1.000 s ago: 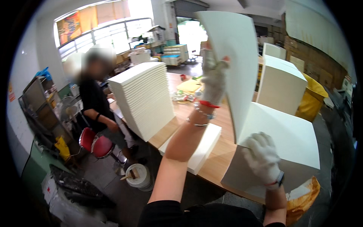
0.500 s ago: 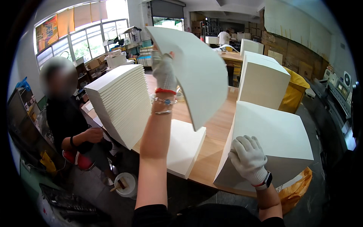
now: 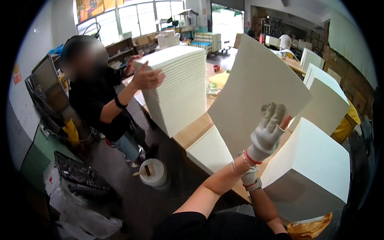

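A large white sheet of card (image 3: 256, 76) stands tilted upright, slightly bowed, above the table. My left hand (image 3: 269, 126), in a white knitted glove with a bare fingertip showing, lies against the sheet's near face near its lower right part, fingers stretched out. Behind my left wrist is my right hand (image 3: 251, 176), also gloved, with a watch at its wrist; its fingers are hidden, so its hold on the sheet cannot be made out. Below the sheet's left part lies a low white stack (image 3: 212, 150). Beside my hands, to the right, sits a big white stack (image 3: 316, 160).
On the left a co-worker (image 3: 100, 92) stands with both hands at a tall stack of white layers (image 3: 176, 88). A white bucket (image 3: 158, 178) with a brush across it is on the floor. More white stacks (image 3: 326, 96) and a yellow bin (image 3: 352, 122) stand farther right.
The sheet has swung more upright, and my left hand has come from its left edge to its near face. My right hand has left the big stack. The co-worker has risen and reached to the tall stack.
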Demonstrator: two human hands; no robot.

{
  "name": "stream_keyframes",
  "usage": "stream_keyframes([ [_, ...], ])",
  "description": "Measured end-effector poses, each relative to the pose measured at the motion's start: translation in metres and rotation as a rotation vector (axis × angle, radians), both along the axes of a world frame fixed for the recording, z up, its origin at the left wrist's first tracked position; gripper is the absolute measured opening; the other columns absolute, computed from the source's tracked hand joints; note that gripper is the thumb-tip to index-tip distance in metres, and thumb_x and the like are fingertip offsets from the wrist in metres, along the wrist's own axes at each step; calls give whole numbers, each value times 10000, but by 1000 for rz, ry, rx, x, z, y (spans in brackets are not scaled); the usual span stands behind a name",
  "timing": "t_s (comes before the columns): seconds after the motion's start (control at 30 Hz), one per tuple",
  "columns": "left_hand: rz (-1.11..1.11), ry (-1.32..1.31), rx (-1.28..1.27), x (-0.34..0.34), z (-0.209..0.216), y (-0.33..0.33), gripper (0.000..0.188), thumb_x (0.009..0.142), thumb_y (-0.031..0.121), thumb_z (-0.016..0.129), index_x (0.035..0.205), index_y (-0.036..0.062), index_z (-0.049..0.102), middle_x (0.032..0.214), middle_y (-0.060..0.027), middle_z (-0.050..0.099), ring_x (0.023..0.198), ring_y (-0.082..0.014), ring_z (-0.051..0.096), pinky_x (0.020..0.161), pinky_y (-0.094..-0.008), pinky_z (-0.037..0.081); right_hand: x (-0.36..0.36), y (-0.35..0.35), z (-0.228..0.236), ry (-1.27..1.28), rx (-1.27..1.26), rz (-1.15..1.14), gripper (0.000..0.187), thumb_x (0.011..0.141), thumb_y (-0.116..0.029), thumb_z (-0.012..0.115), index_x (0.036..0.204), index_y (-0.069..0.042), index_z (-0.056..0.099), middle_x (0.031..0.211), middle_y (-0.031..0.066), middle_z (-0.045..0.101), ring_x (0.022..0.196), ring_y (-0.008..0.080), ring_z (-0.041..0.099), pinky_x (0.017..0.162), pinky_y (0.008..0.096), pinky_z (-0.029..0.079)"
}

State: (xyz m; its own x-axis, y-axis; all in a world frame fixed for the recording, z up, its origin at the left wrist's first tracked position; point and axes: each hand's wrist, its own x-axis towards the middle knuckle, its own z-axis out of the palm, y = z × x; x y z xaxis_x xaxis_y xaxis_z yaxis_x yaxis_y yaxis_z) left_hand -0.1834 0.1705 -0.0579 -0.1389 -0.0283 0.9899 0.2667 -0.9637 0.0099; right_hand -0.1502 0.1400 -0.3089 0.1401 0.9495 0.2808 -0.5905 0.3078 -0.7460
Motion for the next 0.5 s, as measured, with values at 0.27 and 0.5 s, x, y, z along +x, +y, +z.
stream_keyframes([
  [0.27, -220, 358, -413, -10, -97, 10, 633, 662, 40, 749, 1279, 67, 610, 1265, -176, 620, 1282, -378, 529, 1072, -463, 441, 30, 0, -99, 9, -9, 56, 531, 1035, -370, 448, 1445, -44, 364, 1410, 133, 488, 1226, 282, 541, 1008, 426, 496],
  [0.5, -58, 373, -1121, -168, -269, 105, 304, 885, 35, 528, 1180, 28, 602, 1098, -131, 637, 894, -286, 647, 795, -399, 559, -27, 12, -37, -227, -642, -40, 532, 887, -48, 632, 1361, -46, 389, 1171, 129, 607, 978, 241, 662, 704, 368, 618],
])
